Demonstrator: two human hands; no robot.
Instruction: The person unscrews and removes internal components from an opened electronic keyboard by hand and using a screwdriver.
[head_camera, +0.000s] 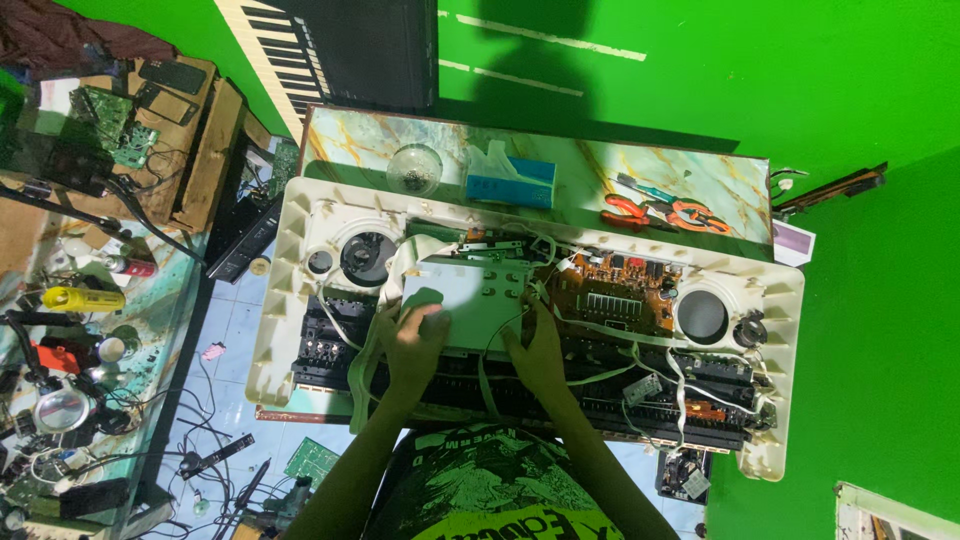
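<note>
Cream plastic keyboard shell (300, 215), opened and upside down on a marbled table (370, 140). Grey metal plate (470, 295) at its centre; brown circuit board (615, 295) at 3 o'clock. Left hand (412, 340) spread flat on plate; right hand (535, 345) gripping the plate's lower edge.
</note>
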